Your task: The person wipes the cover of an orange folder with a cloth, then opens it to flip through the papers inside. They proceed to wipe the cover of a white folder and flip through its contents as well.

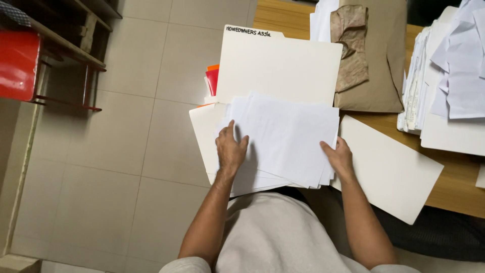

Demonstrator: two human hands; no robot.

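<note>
Both hands [283,154] gripping slanted papers [285,136]

There is a single view, from a camera worn on the person's head. It looks almost straight down over the chest and forearms, close enough that both hands sit near the middle of the frame. The tiled floor [126,151] fills the left half, and the wooden worktop [454,187] runs along the upper right, its near corner cutting diagonally toward the lap.
</note>
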